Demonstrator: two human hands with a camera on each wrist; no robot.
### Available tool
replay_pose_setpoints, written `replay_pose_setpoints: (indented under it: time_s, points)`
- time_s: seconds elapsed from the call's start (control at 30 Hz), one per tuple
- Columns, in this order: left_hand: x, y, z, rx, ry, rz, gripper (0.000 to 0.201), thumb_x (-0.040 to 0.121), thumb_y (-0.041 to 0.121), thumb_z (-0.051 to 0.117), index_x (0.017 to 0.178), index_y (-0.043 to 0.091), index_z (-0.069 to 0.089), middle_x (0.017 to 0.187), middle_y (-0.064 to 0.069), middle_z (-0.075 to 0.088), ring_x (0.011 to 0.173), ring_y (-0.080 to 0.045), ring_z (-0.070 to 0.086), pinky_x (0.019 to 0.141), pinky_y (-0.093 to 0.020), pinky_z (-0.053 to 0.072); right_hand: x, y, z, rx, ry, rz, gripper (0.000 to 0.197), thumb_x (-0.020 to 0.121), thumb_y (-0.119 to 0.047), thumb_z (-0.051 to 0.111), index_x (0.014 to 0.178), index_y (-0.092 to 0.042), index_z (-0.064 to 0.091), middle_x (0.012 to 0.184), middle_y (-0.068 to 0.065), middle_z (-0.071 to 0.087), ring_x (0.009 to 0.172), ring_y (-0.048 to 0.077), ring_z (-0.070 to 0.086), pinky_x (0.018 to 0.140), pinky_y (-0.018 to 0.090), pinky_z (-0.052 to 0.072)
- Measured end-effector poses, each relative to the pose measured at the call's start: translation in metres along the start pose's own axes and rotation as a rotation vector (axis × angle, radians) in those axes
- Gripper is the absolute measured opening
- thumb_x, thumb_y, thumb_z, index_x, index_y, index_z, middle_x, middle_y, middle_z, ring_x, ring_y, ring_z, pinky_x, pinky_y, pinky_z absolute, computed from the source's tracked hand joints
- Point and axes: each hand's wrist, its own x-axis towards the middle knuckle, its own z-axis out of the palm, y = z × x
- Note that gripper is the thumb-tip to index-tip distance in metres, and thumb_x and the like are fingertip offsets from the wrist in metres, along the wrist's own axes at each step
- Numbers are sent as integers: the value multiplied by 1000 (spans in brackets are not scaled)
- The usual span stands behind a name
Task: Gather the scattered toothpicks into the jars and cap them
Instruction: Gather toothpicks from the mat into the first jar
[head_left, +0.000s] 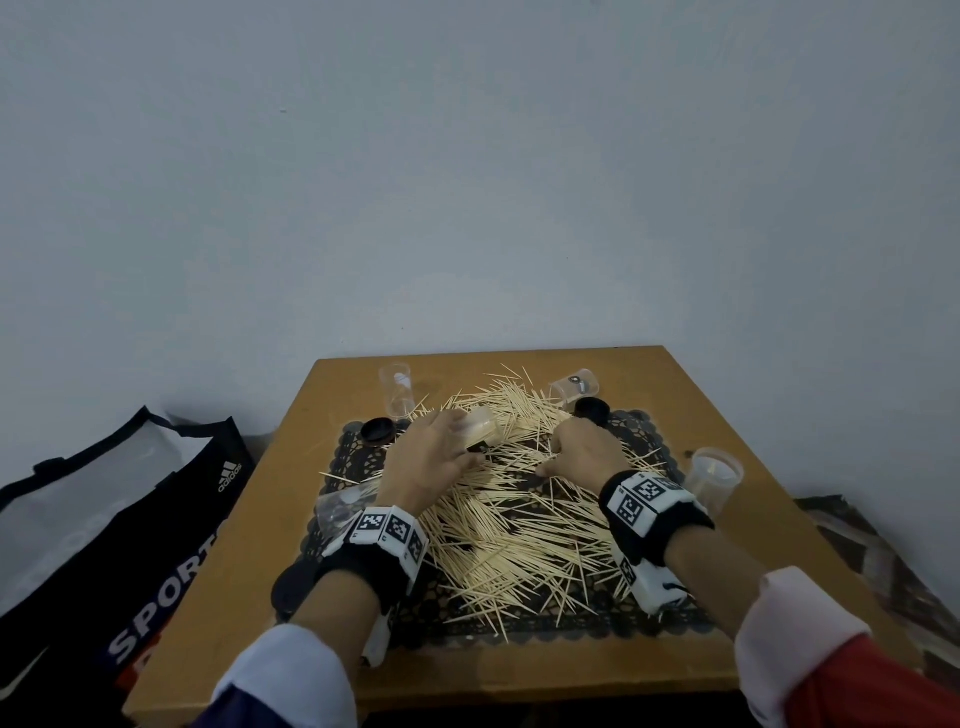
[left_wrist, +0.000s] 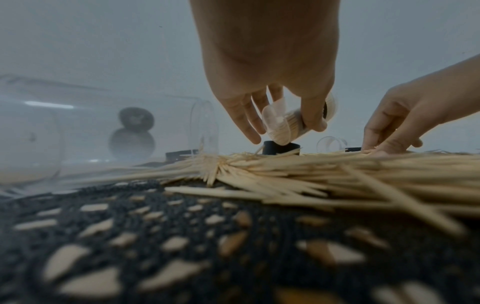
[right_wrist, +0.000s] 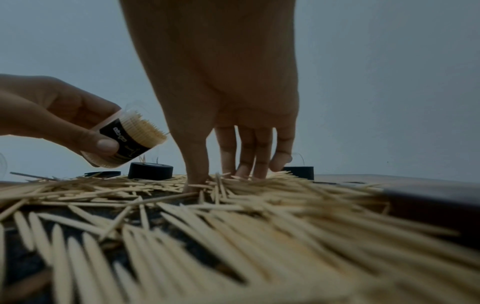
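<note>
Left hand (head_left: 431, 457) up off the table (head_left: 249, 519), fingers and thumb wrapped around a small clear jar (right_wrist: 127, 142) with a black label. The jar is tilted, open mouth angled toward the right, and it is packed tight with toothpicks whose tips crowd the rim. It hangs just above the pile, close to a black cap (right_wrist: 150, 170) standing on the mat.

Right hand (head_left: 582, 452) is down in the heap of toothpicks (head_left: 519, 535), fingers pointing downward, tips buried among the sticks with the thumb pressed in beside them. Whether it actually has any sticks pinched, I cannot tell; the fingertips are lost in the pile.

The two hands sit near each other but apart, the jar between them.

Toothpicks lie spread thick across a black lace mat (head_left: 644, 618) in the middle of the wooden table, some spilling past its far edge. Around the heap: an upright empty jar (head_left: 397, 389) at the far left, another jar (head_left: 576, 387) lying on its side at the far right, a clear jar (head_left: 714, 478) standing at the right edge, and one more lying near the left wrist (head_left: 337, 506). Black caps rest at the left (head_left: 376, 432) and far right (head_left: 592, 409) of the mat.

A black sports bag (head_left: 130, 519) slumps on the floor left of the table.
</note>
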Motion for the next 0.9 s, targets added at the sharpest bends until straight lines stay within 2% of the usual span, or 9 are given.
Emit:
replay_pose_setpoints:
  time_s: [0.07,0.13,0.23,0.33,0.43,0.53,0.67,0.8,0.9]
  points:
    - [0,0,0,3,4,3,64,83,48,70,135,14,50,129,-1,59,116,-17,54,93,-30,42,-1,0,0,14,24,-15,29,80,-36,76,78,-9,64,75,1,61,70,19,58,60,29,46]
    - [0,0,0,7,7,6,64,84,48,70,135,15,50,129,-1,59,116,-17,54,90,-28,42,-2,1,-2,9,46,-33,24,81,-34,76,85,-11,70,82,2,67,76,19,62,66,30,50]
    - [-1,0,0,12,10,9,63,84,47,70,135,15,51,129,-1,59,116,-17,54,90,-27,41,-4,0,-3,-20,79,-71,20,85,-33,71,89,-14,72,85,1,68,73,17,60,63,27,46]
    - [-1,0,1,13,17,5,63,84,46,70,135,15,51,129,0,59,116,-16,53,90,-27,41,-5,0,-3,-27,115,-87,21,87,-32,67,78,-13,70,73,0,63,65,17,56,59,26,40]
    - [0,-1,1,12,40,-5,61,85,45,70,135,15,51,128,0,59,115,-17,54,91,-29,42,-3,0,-3,32,168,-114,27,89,-29,65,66,-16,61,69,-1,58,66,19,54,67,29,40]
    - [1,-2,0,8,93,-19,61,85,44,69,135,15,51,128,-2,60,112,-20,57,89,-35,48,-1,-1,-3,76,226,-184,27,93,-31,60,73,-13,65,74,0,63,69,19,57,75,35,46]
    - [0,-2,1,10,91,-14,62,85,44,69,136,15,49,130,-1,58,113,-20,57,89,-36,49,-3,-3,-5,161,328,-239,23,97,-32,54,94,-12,66,82,2,67,75,17,59,66,31,46]
    - [1,-2,2,-20,43,6,63,85,45,68,137,15,48,132,0,57,116,-18,55,95,-36,48,-3,-3,-6,209,399,-301,23,97,-30,54,101,-11,68,86,4,69,79,20,62,64,29,42]
    - [1,-3,3,-19,21,8,63,86,47,67,137,16,48,132,1,57,118,-17,53,96,-37,48,-3,-3,-5,240,385,-351,22,98,-29,53,97,-13,68,84,0,69,71,12,56,62,24,37]
